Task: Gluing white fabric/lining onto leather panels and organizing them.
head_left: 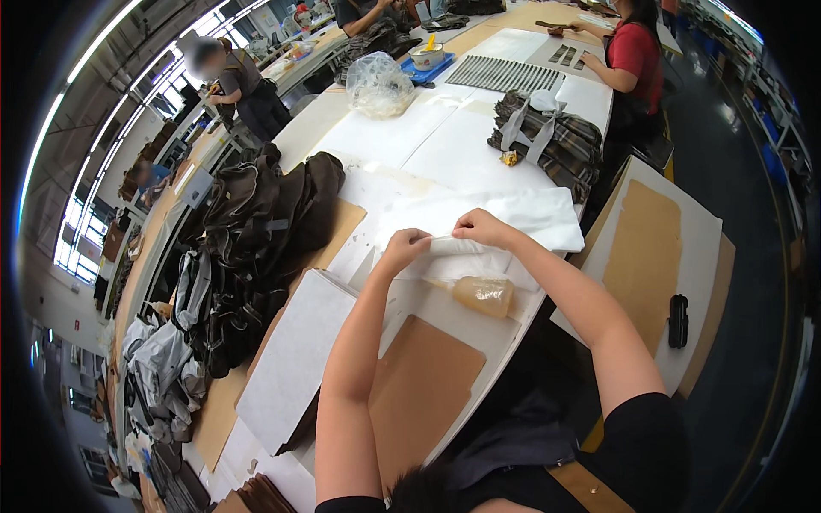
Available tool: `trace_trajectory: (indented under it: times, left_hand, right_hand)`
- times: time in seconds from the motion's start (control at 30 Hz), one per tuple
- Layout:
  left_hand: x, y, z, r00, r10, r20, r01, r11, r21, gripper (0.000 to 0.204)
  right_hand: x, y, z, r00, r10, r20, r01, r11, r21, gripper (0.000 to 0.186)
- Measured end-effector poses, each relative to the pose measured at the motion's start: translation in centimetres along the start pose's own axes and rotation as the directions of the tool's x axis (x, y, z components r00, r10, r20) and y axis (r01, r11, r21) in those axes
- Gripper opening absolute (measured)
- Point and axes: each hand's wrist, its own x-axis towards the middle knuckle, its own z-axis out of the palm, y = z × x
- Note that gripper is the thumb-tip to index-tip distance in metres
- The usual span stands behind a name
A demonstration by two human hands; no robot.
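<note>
My left hand [403, 248] and my right hand [481, 227] both pinch the near edge of a white sheet of fabric or paper [522, 218] lying on the white worktable [445, 145]. The two hands are close together, fingers closed on a folded strip of the sheet. A translucent amber squeeze bottle [481, 295] lies on its side just below my hands, near the table's front edge.
A stack of white sheets [295, 355] and a brown cardboard panel [423, 385] lie near me. A heap of dark brown bags [248, 248] is at left. A plaid bundle [547, 141] and a clear plastic bag [378, 85] sit farther off. Other people work at the far end.
</note>
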Motion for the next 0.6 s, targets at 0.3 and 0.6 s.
trace_trajectory:
  times: [0.3, 0.6]
  left_hand:
    - [-0.8, 0.6, -0.8, 0.989, -0.123, -0.084, 0.132, 0.986, 0.106, 0.035]
    - [-0.7, -0.8, -2.0, 0.975, -0.214, 0.062, 0.22, 0.966, -0.136, 0.035]
  right_hand:
    - [-0.4, 0.2, -0.2, 0.998, 0.056, -0.012, -0.054, 0.993, 0.107, 0.021]
    - [-0.3, -0.1, 0.7, 0.998, 0.07, -0.001, -0.069, 0.989, 0.131, 0.018]
